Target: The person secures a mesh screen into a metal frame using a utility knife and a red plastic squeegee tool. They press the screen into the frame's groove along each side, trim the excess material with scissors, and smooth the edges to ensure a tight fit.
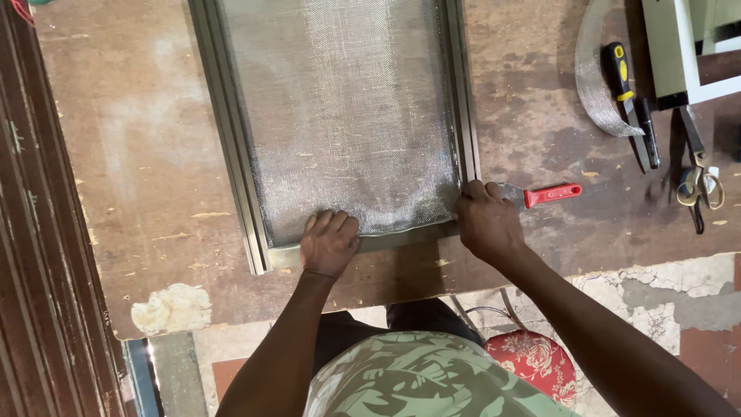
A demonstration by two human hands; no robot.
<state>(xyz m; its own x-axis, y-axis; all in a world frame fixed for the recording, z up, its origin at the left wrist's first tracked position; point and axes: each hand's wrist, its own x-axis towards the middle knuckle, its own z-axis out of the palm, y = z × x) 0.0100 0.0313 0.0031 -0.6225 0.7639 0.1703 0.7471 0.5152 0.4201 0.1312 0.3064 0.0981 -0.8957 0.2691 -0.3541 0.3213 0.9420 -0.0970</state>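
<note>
Step in hand, as I read it: seating wire mesh (347, 116) into the metal frame (231, 139) along its near rail. Frame lies flat on the worn wooden table (131, 154), running from the far edge to just short of the near edge, roughly mid-table; mesh lies inside it, its near hem slightly wavy where it meets the near rail.

L hand (329, 243) is knuckles-down, fingers curled, pressing the mesh hem at the frame's near rail, w/ nothing gripped that I can see. R hand (486, 224) sits at the frame's near-right corner, closed on a tool w/ a red handle (553, 194); handle pokes out to the right, working end hidden under the fingers, so can't tell the tool kind.

Next move, judging by the hem: needs steady hold-down from L hand while the tool works along the near rail, keeping mesh taut, no puckers.

Near the table's far-right corner: a curled mesh offcut (594, 77), a yellow-and-black utility knife (624, 93), scissors (698, 181), all well apart from both hands.
</note>
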